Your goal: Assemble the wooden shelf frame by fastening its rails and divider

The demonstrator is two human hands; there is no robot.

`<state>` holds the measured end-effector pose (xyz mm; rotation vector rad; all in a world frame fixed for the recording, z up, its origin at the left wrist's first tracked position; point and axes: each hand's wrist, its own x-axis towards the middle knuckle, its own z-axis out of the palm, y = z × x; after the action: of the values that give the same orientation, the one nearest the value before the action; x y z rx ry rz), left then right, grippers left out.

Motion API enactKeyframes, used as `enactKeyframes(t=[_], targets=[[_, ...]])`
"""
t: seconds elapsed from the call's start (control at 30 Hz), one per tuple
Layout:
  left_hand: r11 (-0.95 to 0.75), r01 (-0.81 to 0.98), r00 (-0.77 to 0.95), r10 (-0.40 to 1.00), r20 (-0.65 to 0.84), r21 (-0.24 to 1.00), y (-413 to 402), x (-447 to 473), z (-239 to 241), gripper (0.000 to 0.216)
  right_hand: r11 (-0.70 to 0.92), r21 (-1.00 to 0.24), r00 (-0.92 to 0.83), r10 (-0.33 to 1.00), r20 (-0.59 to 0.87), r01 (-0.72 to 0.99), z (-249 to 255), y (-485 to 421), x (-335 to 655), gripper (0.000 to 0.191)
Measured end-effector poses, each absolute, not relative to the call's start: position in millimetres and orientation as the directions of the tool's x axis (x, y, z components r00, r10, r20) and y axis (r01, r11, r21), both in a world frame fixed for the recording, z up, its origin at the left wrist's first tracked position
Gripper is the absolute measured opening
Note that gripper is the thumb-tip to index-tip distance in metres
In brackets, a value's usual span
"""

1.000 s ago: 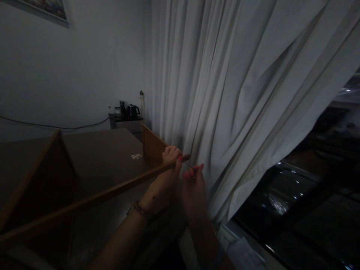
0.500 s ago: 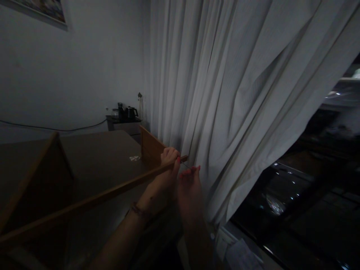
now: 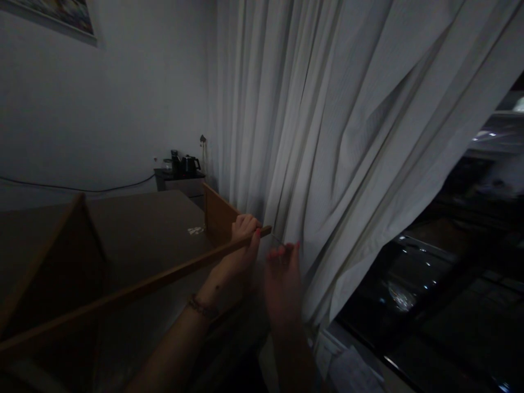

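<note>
A long wooden board [image 3: 164, 281], seen edge-on, runs from the lower left up to the middle of the view. My left hand [image 3: 242, 237] is closed round it close to its far end, the thumb pressed on the near side. Just off that end, my right hand [image 3: 283, 275] pinches a thin metal rod [image 3: 278, 239], much like a hex key, between its fingertips. The rod points at the board's end; whether it touches is too dark to tell. Upright wooden panels stand beyond the board, one on the left [image 3: 61, 262] and one behind my left hand [image 3: 219, 213].
A brown table [image 3: 139, 218] carries the wooden parts and small white pieces [image 3: 195, 231]. White curtains [image 3: 327, 136] hang close on the right, beside dark glass [image 3: 442, 284]. A coffee maker [image 3: 175, 162] and a dark kettle [image 3: 189, 165] stand on a cabinet in the far corner.
My right hand has moved slightly right, away from the board's end, with the rod still pinched. My left hand keeps its hold on the board, nearly unmoved.
</note>
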<state>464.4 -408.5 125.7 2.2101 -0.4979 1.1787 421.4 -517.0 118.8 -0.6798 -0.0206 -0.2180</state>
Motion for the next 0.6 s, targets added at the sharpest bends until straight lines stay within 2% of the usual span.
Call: enactKeyframes(t=[0.1,0.2,0.47,0.6], targets=[[-0.765,-0.564,0.535,-0.054,0.843,0.309,-408,464,126,0.027,0.738,-0.639,0.975,-0.186,0.117,0.218,117,-522,421,0.028],[-0.775,-0.551,0.559,-0.066,0.827,0.310,-407,464,126,0.027,0.768,-0.611,0.980,-0.184,0.079,0.193,113,-525,421,0.031],[-0.778,-0.524,0.640,-0.090,0.763,0.347,-403,457,131,0.027,0.754,-0.630,0.977,-0.212,0.030,0.183,106,-530,423,0.031],[-0.769,-0.550,0.618,-0.112,0.778,0.326,-402,452,134,0.031,0.804,-0.581,0.977,-0.202,-0.064,0.128,109,-533,419,0.026]])
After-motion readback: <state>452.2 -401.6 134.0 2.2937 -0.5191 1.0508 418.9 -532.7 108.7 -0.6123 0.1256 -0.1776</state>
